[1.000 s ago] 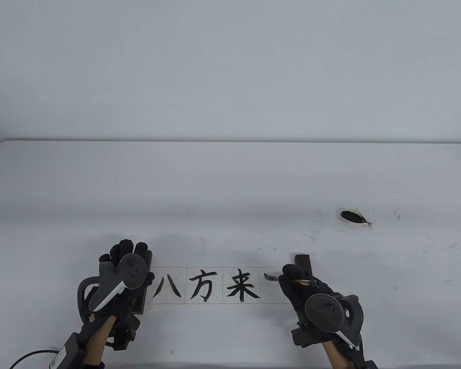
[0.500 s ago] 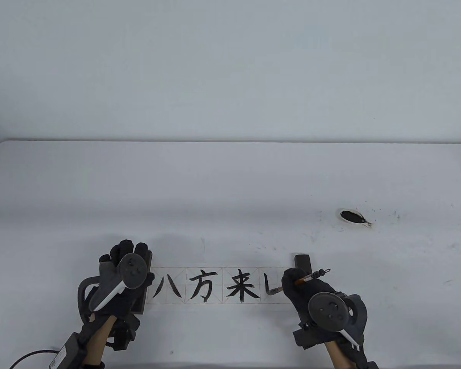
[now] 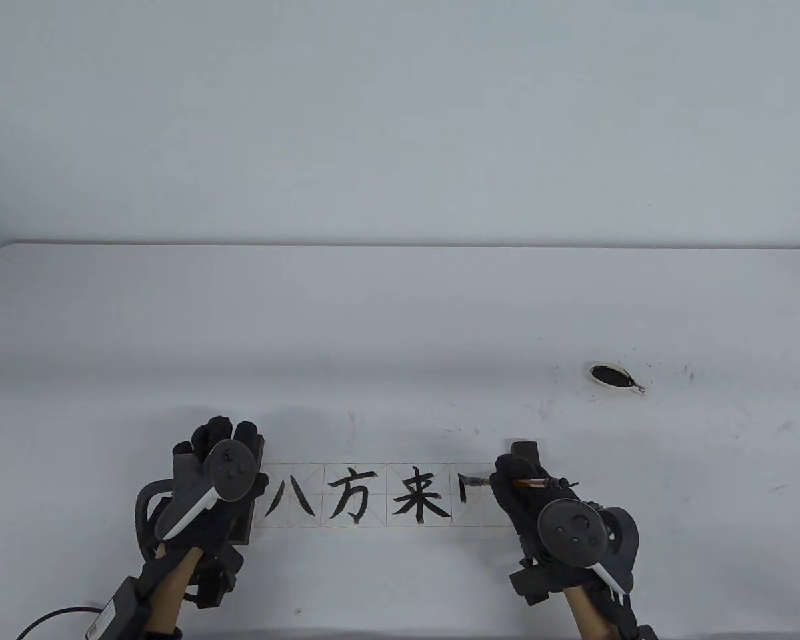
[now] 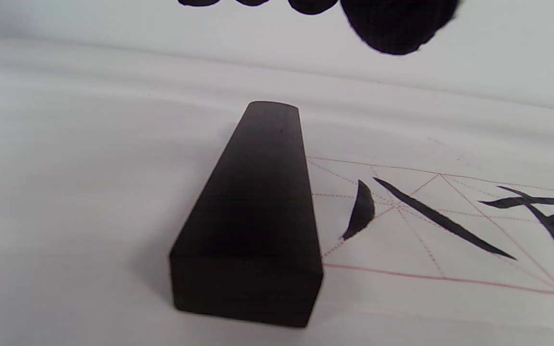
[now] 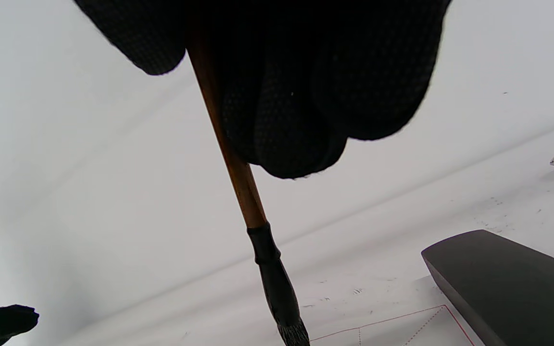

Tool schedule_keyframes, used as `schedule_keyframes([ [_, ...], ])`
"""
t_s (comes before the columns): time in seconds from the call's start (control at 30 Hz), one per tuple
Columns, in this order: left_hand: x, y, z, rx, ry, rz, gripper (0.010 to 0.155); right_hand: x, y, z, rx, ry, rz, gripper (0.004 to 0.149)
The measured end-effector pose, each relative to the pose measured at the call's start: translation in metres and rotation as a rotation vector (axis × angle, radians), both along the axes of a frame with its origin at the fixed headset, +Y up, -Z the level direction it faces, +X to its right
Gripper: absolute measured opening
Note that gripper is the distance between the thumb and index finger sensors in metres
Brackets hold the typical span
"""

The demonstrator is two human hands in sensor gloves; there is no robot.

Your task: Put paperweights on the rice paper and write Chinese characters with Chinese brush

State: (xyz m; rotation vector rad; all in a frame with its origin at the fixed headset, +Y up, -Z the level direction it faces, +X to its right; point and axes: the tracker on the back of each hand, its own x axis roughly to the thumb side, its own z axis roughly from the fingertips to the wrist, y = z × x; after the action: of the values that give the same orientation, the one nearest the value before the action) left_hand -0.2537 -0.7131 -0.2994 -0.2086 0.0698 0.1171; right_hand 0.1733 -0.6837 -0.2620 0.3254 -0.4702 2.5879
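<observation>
While L hand (image 3: 217, 483) flat on paperweight (image 4: 253, 216), R fingers (image 5: 306, 96) round brush (image 5: 238, 178).

- I saw white rice paper (image 3: 367, 497) with a pale red grid and black characters.
- The paperweight (image 4: 253, 221) was near black.
- The brush (image 5: 238, 178) handle was brown.

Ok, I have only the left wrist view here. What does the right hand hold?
Observer: The right hand grips the brush, tip pointing down at the rice paper.
Operator: How many characters are complete?
Observer: Three; a fourth character is only begun in the last cell.
Operator: Is there a second paperweight?
Observer: Yes, the right paperweight lies at the paper's right end.
</observation>
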Motion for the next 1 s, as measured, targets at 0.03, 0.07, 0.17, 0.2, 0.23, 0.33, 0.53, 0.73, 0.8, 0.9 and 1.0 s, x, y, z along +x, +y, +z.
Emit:
schedule_keyframes([
  [0.03,0.0000,0.0000,0.0000,0.000,0.000,0.000,0.081,0.0002,0.0001,-0.0001,-0.010,-0.002,0.007,0.042],
  [0.07,0.0000,0.0000,0.0000,0.000,0.000,0.000,0.081,0.0002,0.0002,0.0000,-0.012,-0.002,0.009,0.042],
  [0.17,0.0000,0.0000,0.0000,0.000,0.000,0.000,0.081,0.0006,0.0007,-0.0001,-0.012,-0.011,0.009,0.042],
  [0.2,0.0000,0.0000,0.0000,0.000,0.000,0.000,0.081,0.0010,0.0006,-0.0001,-0.008,-0.019,0.012,0.042],
  [0.23,-0.0001,0.0001,-0.0001,-0.001,-0.002,-0.001,0.081,0.0016,0.0009,0.0000,-0.004,-0.030,0.019,0.042],
  [0.33,0.0005,0.0001,-0.0002,-0.003,-0.003,-0.001,0.081,0.0036,0.0021,0.0005,0.013,-0.070,0.044,0.042],
  [0.53,0.0009,0.0001,-0.0002,-0.002,-0.004,-0.001,0.081,0.0042,0.0027,0.0009,0.022,-0.086,0.056,0.041],
  [0.73,0.0009,0.0000,-0.0002,-0.001,-0.003,0.000,0.081,0.0038,0.0023,0.0010,0.019,-0.076,0.055,0.041],
  [0.8,0.0009,0.0000,-0.0002,-0.002,-0.003,0.000,0.081,0.0040,0.0025,0.0012,0.022,-0.077,0.054,0.041],
  [0.9,0.0009,0.0000,-0.0002,-0.002,-0.003,0.000,0.081,0.0047,0.0035,0.0016,0.025,-0.072,0.047,0.040],
  [1.0,0.0009,0.0000,-0.0002,-0.002,-0.003,0.000,0.081,0.0057,0.0051,0.0022,0.018,-0.063,0.040,0.038],
])
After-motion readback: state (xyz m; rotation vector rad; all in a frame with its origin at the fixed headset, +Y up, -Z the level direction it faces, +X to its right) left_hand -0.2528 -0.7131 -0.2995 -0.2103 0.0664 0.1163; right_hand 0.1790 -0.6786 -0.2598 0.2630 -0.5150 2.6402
